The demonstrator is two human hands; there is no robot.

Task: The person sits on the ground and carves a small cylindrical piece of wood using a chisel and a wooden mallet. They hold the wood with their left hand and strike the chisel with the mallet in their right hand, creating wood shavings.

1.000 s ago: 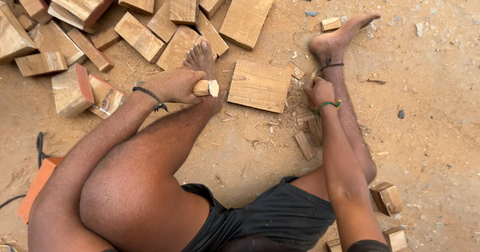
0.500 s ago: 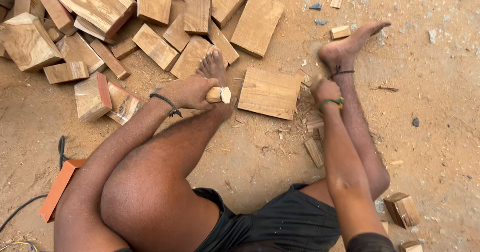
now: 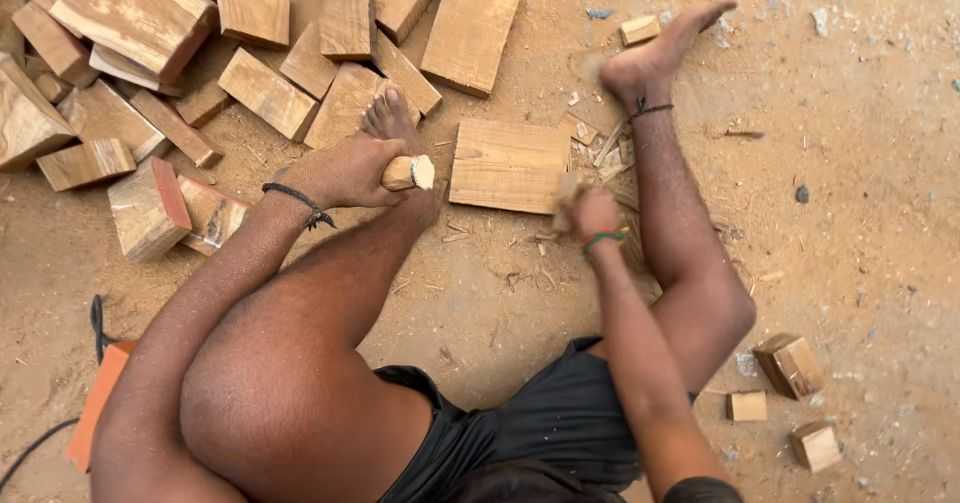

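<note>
Woodworking at ground level is under way: a person sits on the sandy floor (image 3: 860, 213) with a flat wooden board (image 3: 508, 165) lying between the two bare feet. The left hand (image 3: 345, 171) is closed fully around a round wooden handle (image 3: 410, 173), whose pale cut end points toward the near-left corner of the board; the rest of the tool is hidden by the hand, so its type cannot be determined. The right hand (image 3: 592, 213) is blurred at the board's right edge, apparently closed on a small pale piece (image 3: 568, 189), though what that is cannot be told. Judged from this layout, good practice is to keep the board pinned flat between the feet, hold the handle firmly near its end, and keep toes and the supporting hand out of the striking line. Chips and splinters (image 3: 600, 148) lie beside the board's right edge. A heap of rough wooden blocks (image 3: 250, 73) lies beyond the left foot (image 3: 388, 118), and three small blocks (image 3: 790, 365) lie well apart by the right knee.
</note>
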